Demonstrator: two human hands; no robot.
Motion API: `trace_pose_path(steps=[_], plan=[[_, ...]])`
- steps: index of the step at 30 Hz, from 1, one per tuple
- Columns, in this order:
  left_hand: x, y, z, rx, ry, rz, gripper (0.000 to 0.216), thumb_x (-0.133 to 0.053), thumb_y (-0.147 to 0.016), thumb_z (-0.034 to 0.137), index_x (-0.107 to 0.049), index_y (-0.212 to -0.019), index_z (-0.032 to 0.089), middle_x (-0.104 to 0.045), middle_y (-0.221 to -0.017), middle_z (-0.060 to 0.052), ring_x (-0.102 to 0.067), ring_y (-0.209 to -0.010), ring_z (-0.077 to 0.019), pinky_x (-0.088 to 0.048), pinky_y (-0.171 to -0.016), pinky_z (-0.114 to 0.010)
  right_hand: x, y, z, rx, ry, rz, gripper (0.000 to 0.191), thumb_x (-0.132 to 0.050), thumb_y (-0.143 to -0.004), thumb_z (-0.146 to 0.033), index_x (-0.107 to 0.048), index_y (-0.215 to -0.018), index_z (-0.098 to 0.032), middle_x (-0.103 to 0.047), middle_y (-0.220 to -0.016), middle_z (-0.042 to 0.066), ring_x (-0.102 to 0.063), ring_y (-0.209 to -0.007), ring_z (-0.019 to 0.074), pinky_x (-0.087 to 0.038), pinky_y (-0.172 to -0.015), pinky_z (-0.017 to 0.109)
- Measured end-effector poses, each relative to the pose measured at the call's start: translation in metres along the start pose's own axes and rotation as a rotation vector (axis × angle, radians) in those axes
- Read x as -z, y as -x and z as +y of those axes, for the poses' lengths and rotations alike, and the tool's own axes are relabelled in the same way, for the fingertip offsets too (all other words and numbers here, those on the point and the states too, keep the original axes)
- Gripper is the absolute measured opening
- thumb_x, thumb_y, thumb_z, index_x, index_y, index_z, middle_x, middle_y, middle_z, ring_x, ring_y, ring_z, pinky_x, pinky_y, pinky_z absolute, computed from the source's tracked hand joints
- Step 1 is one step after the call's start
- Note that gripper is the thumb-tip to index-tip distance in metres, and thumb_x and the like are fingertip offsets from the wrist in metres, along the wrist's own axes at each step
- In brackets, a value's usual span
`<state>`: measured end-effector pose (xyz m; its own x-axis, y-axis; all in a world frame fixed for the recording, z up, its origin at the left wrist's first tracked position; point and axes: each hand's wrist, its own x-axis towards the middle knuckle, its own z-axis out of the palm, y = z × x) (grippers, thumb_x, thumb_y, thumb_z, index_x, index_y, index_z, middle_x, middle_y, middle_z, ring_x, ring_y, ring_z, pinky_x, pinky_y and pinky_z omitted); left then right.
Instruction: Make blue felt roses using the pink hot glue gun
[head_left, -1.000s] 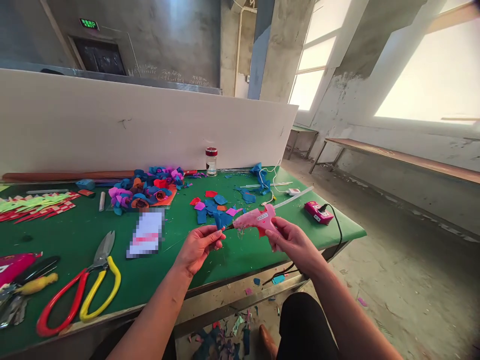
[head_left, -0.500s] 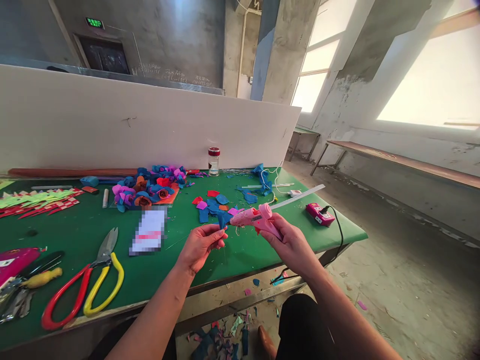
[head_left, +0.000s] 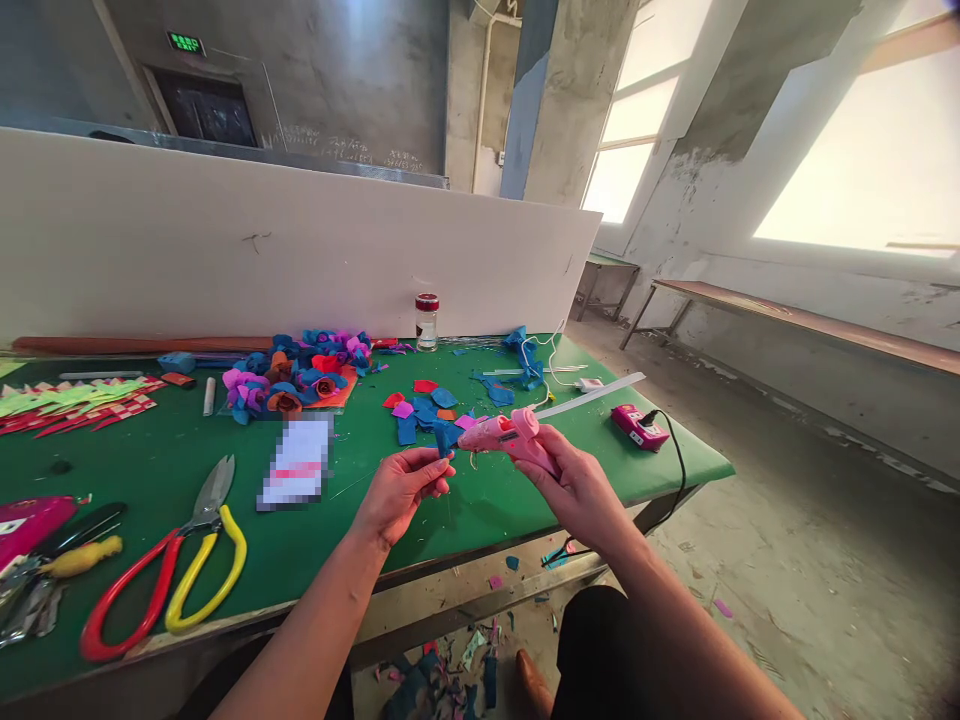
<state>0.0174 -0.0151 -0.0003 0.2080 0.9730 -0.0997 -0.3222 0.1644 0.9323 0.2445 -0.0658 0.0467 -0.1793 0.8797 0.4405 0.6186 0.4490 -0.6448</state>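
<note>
Your left hand pinches a small blue paper piece between thumb and forefinger, so it stands roughly upright, rising just past those fingertips. Your right hand is wrapped around the handle of the pink glue gun, and everything turns on the short line between the two: the gun's long axis runs left from your right fingers, its nozzle at the paper piece's right side, though you cannot tell whether they touch. The left fingers are plainly the nearer to that meeting point. A pale stick trails from behind the gun, up and right past your right fingers. Just beyond the left fingertips lie loose paper scraps, so the far side is cluttered. Nearer to you, the tabletop is bare beneath the left fingers, and its front edge passes under your right wrist. Left of the left fingers, well apart, lie the scissors; right of the right fingers, past open green surface, sits the power strip.
</note>
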Motion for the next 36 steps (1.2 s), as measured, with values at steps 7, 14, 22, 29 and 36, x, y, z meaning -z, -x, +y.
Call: trace_pose_path(steps=[7,14,22,29,36], plan=[[0.0003,-0.0002,-0.0013,0.001,-0.001,-0.006,0.028,-0.085,-0.058,0.029,-0.075,-0.079,0.013,-0.07,-0.068,-0.005,-0.057,-0.053,-0.0078,-0.044,-0.052,-0.02,-0.0024,0.0001,0.0031,0.022,0.015,0.013,0.022,-0.049,-0.092,-0.031,-0.055,-0.11,-0.02,-0.055,-0.072,-0.002,-0.046,-0.059,0.0118,-0.032,-0.054,0.02],[0.0011,-0.0019,-0.0022,-0.004,0.007,-0.01,0.029,-0.085,-0.058,0.028,-0.074,-0.079,0.012,-0.071,-0.069,-0.006,-0.057,-0.053,-0.0078,-0.044,-0.052,-0.02,-0.0027,-0.0003,0.0046,0.034,0.052,0.015,0.021,-0.049,-0.091,-0.03,-0.056,-0.108,-0.019,-0.055,-0.071,-0.002,-0.047,-0.058,0.0118,-0.032,-0.053,0.021],[-0.001,-0.0002,-0.0002,0.004,0.007,-0.009,0.029,-0.086,-0.057,0.029,-0.074,-0.078,0.012,-0.07,-0.068,-0.006,-0.057,-0.052,-0.0077,-0.043,-0.052,-0.02,-0.003,0.0003,0.0047,0.021,0.045,0.009,0.022,-0.049,-0.092,-0.031,-0.054,-0.111,-0.02,-0.054,-0.072,-0.003,-0.046,-0.059,0.0121,-0.031,-0.054,0.021],[-0.0005,-0.0012,-0.0017,0.002,-0.014,-0.004,0.027,-0.085,-0.058,0.029,-0.075,-0.076,0.012,-0.07,-0.068,-0.006,-0.057,-0.052,-0.0076,-0.043,-0.051,-0.02,-0.0029,0.0001,0.0028,0.02,0.043,0.006,0.021,-0.049,-0.092,-0.03,-0.055,-0.11,-0.02,-0.054,-0.071,-0.003,-0.045,-0.058,0.0119,-0.029,-0.053,0.021],[0.0014,-0.0015,-0.0035,0.005,-0.019,-0.008,0.027,-0.084,-0.059,0.029,-0.075,-0.078,0.012,-0.071,-0.07,-0.006,-0.057,-0.053,-0.0078,-0.043,-0.052,-0.02,-0.0025,-0.0003,0.0007,0.025,0.064,0.019,0.022,-0.048,-0.092,-0.031,-0.055,-0.11,-0.02,-0.055,-0.069,-0.003,-0.046,-0.057,0.0125,-0.031,-0.052,0.021]])
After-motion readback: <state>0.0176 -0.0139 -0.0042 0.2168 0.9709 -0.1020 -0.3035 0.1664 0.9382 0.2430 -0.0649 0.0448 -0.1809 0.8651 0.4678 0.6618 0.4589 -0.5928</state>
